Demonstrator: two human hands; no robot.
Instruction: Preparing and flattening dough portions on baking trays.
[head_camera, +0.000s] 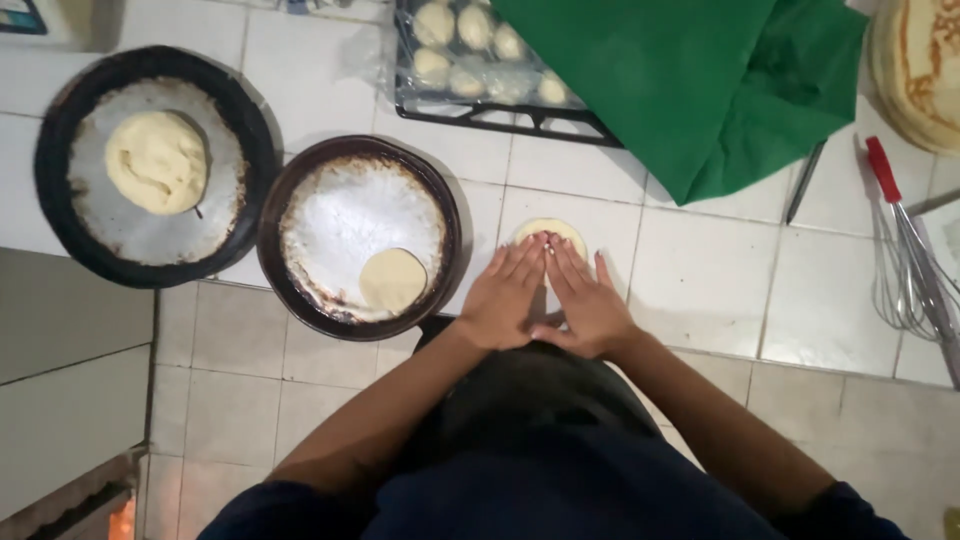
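Note:
My left hand (505, 295) and my right hand (585, 300) lie flat side by side, fingers together, pressing on a pale disc of dough (550, 229) on the white tiled counter (700, 290). Only the far edge of the dough shows beyond my fingertips. To the left sits a round dark pan (300, 290) dusted with flour, with a small flat dough round (392, 280) in it. Farther left, a second dark pan (60, 220) holds a larger, thicker dough piece (156, 160).
A black tray (500, 115) of dough balls under clear plastic stands at the back, partly covered by a green cloth (700, 80). A red-handled whisk (905, 260) lies at the right. Stacked flatbreads (925, 70) sit at the top right corner. A dark utensil (805, 180) lies beside the cloth.

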